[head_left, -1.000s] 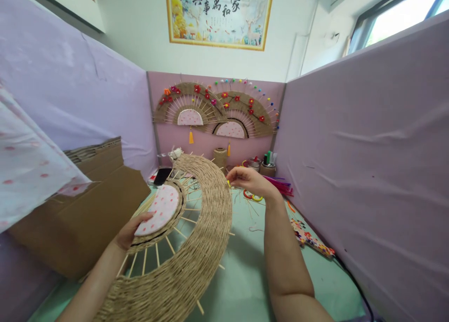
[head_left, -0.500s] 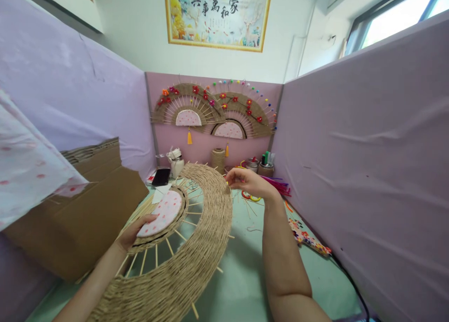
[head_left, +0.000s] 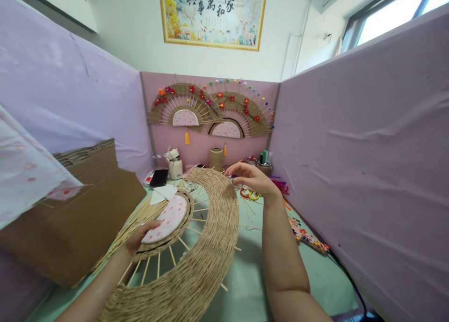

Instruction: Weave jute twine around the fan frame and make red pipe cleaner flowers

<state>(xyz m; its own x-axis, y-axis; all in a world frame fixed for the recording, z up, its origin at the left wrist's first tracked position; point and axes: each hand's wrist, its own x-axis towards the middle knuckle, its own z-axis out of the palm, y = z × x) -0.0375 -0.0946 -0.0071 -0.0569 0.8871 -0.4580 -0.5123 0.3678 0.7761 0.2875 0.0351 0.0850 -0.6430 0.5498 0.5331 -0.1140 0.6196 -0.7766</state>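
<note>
Twine band of a fan being worked at its far end, with the hub held steady.
The woven fan [head_left: 206, 261] lies tilted over the green table [head_left: 245, 275], its far end near the twine spool [head_left: 216, 158]. The left hand [head_left: 140, 235] grips the hub from the near side, thumb on the pink half-disc [head_left: 166, 218]. The right hand [head_left: 250, 178] reaches forward, wrist raised, fingertips drawn together at the band's far end; I cannot tell whether they pinch a strand. Working that end seems to call for a firm hub hold and fine fingertip control.
</note>
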